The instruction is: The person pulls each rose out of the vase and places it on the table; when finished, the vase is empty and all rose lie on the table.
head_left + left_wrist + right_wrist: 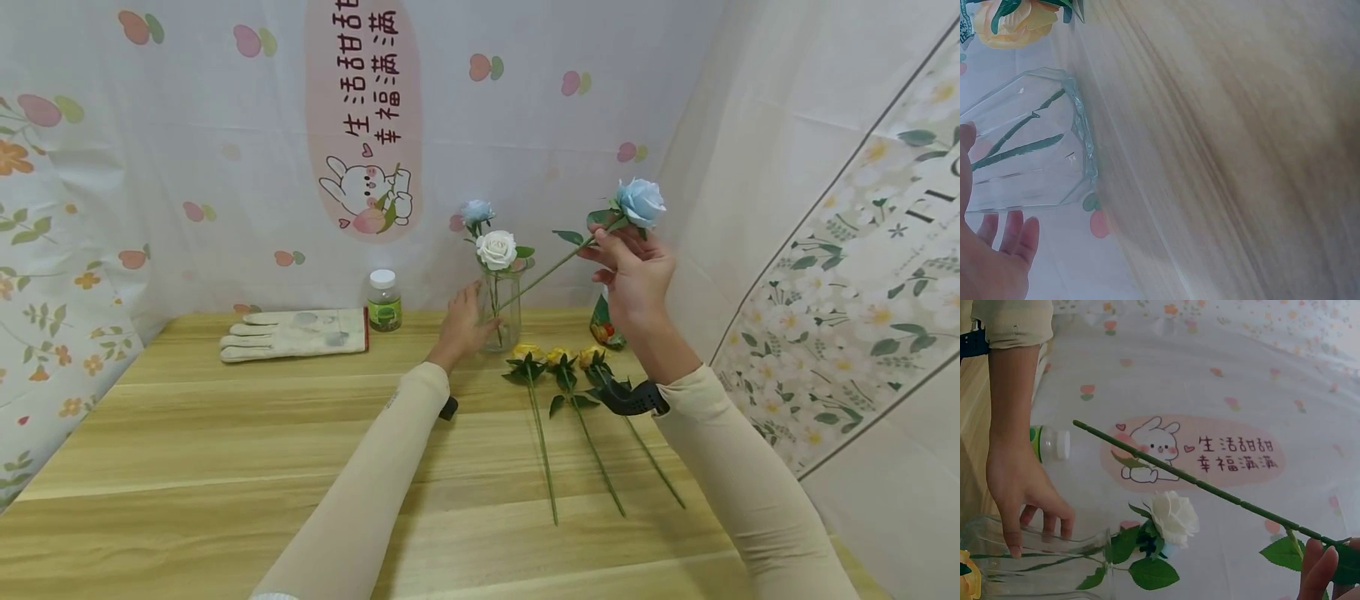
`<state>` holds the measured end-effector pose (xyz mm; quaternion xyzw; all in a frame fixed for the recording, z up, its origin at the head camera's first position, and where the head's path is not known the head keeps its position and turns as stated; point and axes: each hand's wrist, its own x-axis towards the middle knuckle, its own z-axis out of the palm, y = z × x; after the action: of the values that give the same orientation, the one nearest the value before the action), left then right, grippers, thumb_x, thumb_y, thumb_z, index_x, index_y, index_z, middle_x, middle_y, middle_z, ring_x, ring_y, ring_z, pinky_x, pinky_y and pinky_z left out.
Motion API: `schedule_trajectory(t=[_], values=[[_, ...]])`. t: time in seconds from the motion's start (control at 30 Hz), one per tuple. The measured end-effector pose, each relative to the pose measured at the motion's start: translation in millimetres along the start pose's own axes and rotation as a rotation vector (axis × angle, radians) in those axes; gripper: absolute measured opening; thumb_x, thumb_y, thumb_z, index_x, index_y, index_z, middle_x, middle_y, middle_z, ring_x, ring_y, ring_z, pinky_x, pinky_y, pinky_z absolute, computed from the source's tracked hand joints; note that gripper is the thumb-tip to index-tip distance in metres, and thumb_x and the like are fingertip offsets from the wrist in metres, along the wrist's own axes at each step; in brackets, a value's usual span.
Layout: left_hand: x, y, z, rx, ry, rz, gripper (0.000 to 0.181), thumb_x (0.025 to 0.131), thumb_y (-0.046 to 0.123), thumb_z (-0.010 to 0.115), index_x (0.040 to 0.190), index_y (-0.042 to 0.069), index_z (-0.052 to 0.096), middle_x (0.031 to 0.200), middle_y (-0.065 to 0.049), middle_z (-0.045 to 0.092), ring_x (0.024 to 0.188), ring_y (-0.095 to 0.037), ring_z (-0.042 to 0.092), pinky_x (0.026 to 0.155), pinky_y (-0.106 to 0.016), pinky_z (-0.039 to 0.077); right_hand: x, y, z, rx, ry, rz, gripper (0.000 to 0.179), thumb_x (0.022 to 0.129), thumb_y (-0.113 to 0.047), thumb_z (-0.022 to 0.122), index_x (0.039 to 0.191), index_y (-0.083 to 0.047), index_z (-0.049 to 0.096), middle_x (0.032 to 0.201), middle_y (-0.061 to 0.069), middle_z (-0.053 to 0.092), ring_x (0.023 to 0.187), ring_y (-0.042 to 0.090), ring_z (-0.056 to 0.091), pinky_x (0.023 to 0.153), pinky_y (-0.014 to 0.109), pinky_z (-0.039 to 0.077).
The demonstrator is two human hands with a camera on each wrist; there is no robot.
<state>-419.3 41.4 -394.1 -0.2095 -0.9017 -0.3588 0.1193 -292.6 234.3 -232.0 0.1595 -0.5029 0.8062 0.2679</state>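
A clear glass vase (512, 325) stands upright near the back of the table, holding a white rose (497, 250) and a blue rose (477, 212). Around its side my left hand (462, 328) holds it, thumb on one face and fingers on the other; green stems show through the glass (1022, 181). Up to the right, my right hand (639, 271) pinches another blue rose (641, 202) just under its bloom. That rose's bare stem (1210, 487) slants down toward the vase, its tip free in the right wrist view. Three yellow roses (527, 360) lie on the table between my forearms.
A white work glove (300, 335) lies at the back left, beside a small white-capped jar (385, 302). Behind my right wrist stands a partly hidden green printed container (603, 323). Patterned cloth (225, 100) hangs behind the wooden table (225, 467) and at both sides.
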Motion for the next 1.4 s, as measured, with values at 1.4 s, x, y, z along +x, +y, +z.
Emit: schedule_trajectory(t=[1.4], values=[[3.6, 0.8, 2.1, 0.055, -0.007, -0.059, 0.084, 0.096, 0.043, 0.064, 0.157, 0.008, 0.018, 0.156, -0.016, 0.03, 0.14, -0.034, 0.032, 0.112, -0.043, 0.035, -45.3, 54, -13, -0.196, -0.224, 0.439, 0.006, 0.094, -0.002, 0.066, 0.096, -0.008, 0.067, 0.09, 0.001, 0.076, 0.066, 0.015, 0.072, 0.049, 0.019, 0.05]])
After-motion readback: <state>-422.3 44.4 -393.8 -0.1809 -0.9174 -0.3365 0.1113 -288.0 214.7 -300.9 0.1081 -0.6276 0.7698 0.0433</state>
